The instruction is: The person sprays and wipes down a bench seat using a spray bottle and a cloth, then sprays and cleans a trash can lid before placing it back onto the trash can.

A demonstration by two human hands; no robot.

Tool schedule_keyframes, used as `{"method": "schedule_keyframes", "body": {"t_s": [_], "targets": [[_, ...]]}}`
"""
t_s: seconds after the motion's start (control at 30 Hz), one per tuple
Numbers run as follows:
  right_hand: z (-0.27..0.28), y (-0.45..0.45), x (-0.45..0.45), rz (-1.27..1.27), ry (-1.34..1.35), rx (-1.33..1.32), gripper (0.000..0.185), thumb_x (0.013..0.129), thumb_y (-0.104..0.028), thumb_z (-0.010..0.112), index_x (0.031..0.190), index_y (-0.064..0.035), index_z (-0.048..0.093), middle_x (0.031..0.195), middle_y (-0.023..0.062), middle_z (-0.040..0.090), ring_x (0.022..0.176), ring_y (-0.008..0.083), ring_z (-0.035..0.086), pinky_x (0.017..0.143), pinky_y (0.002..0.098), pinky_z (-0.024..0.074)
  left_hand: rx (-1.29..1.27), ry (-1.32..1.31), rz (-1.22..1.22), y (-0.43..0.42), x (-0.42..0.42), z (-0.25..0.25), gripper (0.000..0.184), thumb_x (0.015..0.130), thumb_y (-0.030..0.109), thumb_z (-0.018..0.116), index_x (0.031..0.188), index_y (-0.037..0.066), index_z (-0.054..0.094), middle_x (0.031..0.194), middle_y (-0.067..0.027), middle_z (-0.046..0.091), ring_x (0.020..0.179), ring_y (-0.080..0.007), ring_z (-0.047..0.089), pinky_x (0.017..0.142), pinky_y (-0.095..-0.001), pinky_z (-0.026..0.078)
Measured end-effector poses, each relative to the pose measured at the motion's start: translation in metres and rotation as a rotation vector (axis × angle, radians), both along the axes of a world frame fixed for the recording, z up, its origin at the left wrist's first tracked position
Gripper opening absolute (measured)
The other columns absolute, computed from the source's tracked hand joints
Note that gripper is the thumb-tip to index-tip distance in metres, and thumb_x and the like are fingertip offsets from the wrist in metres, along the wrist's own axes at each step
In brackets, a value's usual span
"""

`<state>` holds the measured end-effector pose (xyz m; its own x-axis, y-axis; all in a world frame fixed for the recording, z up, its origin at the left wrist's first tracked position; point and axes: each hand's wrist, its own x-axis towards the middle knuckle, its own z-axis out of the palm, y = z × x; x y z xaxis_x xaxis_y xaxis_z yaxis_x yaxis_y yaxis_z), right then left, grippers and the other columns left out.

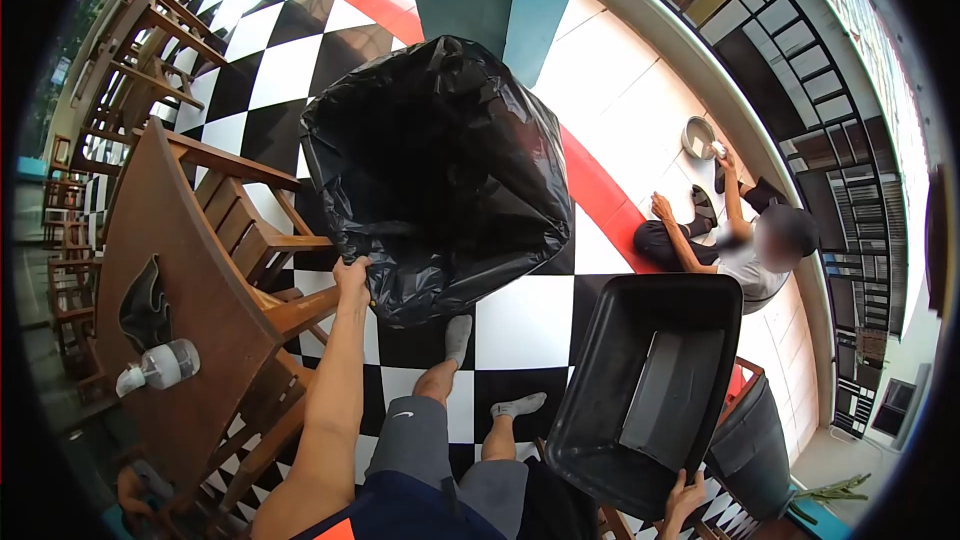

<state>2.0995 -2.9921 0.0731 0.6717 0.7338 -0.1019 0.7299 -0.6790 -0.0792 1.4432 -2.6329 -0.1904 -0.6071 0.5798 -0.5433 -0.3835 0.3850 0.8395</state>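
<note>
A large black garbage bag point(440, 280) stands wide open over the checkered floor in front of my legs. My left hand point(352, 283) is closed on its near left rim. Whether a container stands inside the bag is hidden. At my right side, a black rectangular plastic tub point(590, 410) is tilted so its inside faces me. My right hand point(685, 496) grips its lower right rim. A paler rectangular patch point(655, 400) shows on the tub's bottom.
A wooden table point(150, 210) at left carries a clear bottle point(165, 365) and a dark pouch point(146, 305). Wooden chairs point(235, 220) stand beside it. A teal pillar point(470, 0) rises ahead. At right a person point(745, 250) sits low near a metal bowl point(698, 137).
</note>
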Motion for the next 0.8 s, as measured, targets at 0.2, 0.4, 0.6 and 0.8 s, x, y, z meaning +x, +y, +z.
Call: {"method": "schedule_keyframes", "body": {"t_s": [0.2,0.4,0.6,0.8], "targets": [[0.030,0.026,-0.059,0.023,0.010,0.053,0.022,0.088,-0.012,0.072,0.083,0.0036,0.057,0.058,0.0151,0.046,0.047,0.0249,0.037,0.051,0.0396,0.0324,-0.116,0.284,0.068,0.037,0.019,-0.039,0.032,0.072,-0.002,0.066,0.104,-0.003,0.065,0.099,-0.0116,0.071,0.089,-0.0246,0.068,0.084,-0.0351,0.051],[0.072,0.061,-0.119,0.049,0.069,0.207,0.027,0.083,-0.010,0.071,0.075,0.0037,0.050,0.064,0.0213,0.048,0.060,0.0430,0.046,0.059,0.0470,0.0353,-0.495,0.751,-0.186,0.053,0.048,0.022,0.092,0.080,0.041,0.079,0.144,-0.005,0.031,0.152,-0.0350,0.028,0.139,-0.0450,0.036,0.114,-0.0459,0.033],[0.101,0.092,-0.166,0.222,-0.014,0.275,0.014,0.085,-0.007,0.067,0.089,0.0027,0.057,0.078,0.0189,0.055,0.073,0.0406,0.057,0.066,0.0460,0.0438,0.303,-0.156,-1.310,-0.134,0.324,0.272,0.123,0.077,0.068,0.072,0.154,-0.007,0.012,0.149,-0.0357,0.036,0.140,-0.0434,0.038,0.117,-0.0437,0.030],[0.122,0.065,-0.182,0.431,0.198,0.413,0.025,0.081,-0.016,0.070,0.097,-0.0005,0.058,0.088,0.0186,0.057,0.083,0.0416,0.059,0.072,0.0480,0.0471,0.357,0.029,-0.968,-0.206,0.416,0.333,0.059,0.084,0.015,0.065,0.137,0.000,0.046,0.106,-0.0253,0.067,0.099,-0.0397,0.067,0.092,-0.0422,0.053]]}}
